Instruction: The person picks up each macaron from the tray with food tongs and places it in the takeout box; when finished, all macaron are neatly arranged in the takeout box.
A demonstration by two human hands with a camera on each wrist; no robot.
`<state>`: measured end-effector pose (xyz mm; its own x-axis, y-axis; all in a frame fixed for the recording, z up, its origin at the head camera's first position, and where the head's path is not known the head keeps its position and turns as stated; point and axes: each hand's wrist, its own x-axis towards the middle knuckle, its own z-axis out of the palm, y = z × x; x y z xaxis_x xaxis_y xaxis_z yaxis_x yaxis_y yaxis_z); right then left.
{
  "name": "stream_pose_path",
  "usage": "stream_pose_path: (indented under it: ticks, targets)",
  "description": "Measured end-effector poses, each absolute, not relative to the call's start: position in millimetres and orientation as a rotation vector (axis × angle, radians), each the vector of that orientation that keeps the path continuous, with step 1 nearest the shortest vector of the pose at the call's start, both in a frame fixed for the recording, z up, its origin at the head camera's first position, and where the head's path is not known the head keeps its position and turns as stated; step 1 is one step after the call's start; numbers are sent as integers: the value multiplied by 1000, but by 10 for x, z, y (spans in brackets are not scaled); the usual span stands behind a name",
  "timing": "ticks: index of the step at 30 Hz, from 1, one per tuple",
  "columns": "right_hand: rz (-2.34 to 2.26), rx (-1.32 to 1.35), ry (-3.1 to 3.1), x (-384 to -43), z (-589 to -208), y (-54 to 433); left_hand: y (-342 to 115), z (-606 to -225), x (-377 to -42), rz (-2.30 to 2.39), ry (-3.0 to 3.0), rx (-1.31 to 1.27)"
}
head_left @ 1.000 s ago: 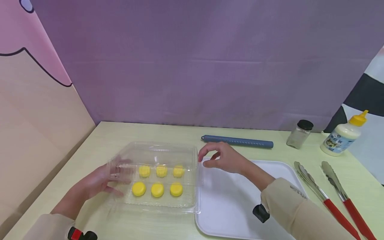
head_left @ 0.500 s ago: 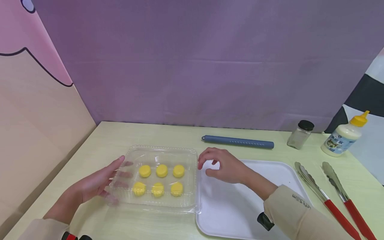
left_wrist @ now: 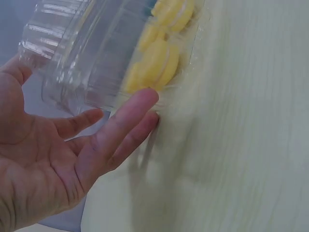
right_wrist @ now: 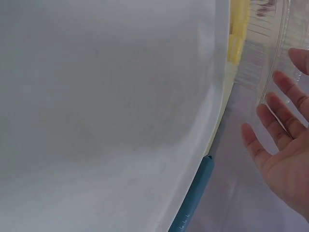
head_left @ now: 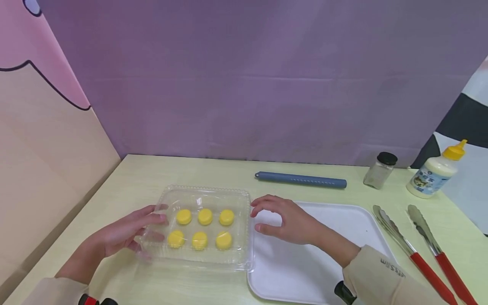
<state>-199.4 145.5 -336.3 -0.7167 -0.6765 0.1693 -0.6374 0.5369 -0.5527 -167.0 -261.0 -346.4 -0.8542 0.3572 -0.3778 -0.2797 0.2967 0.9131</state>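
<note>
A clear plastic clamshell box (head_left: 206, 197) sits in the middle left of the table in the head view, its lid down over several yellow macarons (head_left: 200, 240) in two rows. My left hand (head_left: 123, 231) is at the box's left side, fingers spread and mostly straight. In the left wrist view the left fingers (left_wrist: 120, 118) lie along the box's side and the thumb is up by the lid. At the right edge is my right hand (head_left: 287, 221), fingers loosely bent. The right wrist view shows the right fingers (right_wrist: 280, 116) beside the clear wall; contact is hard to tell.
A white tray (head_left: 301, 275) lies right of the box, under my right forearm. Behind it is a blue rolling pin (head_left: 301, 179). Farther right stand a black-capped jar (head_left: 379, 171), a yellow-topped squeeze bottle (head_left: 434, 173) and red-handled tongs (head_left: 415, 254).
The box's lid has come down lower. My left hand has shifted left a little, its thumb lifting and then dropping back toward the box. My right hand has moved down along the right edge.
</note>
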Motion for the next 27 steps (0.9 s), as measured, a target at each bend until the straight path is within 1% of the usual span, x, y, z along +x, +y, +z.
stream_pose_path:
  ticks: [6, 12, 16, 20, 27]
  targets:
    - [-1008, -1040, 2689, -1823, -3355, 1432, -2589, -3452, -1684, 1606, 2058, 64]
    - [-1233, -830, 2693, -1494, -3381, 1381, -2566, -3441, -1678, 1595, 2069, 40]
    - [-1312, -670, 2686, -1339, -3421, 1359, -2557, -3435, -1671, 1589, 2074, 27]
    - [-1334, -564, 2620, -1253, -3484, 1332, -2554, -3438, -1668, 1586, 2078, 22]
    - [-1461, -527, 2369, -1227, -3582, 1276, -2549, -3443, -1660, 1588, 2086, 23]
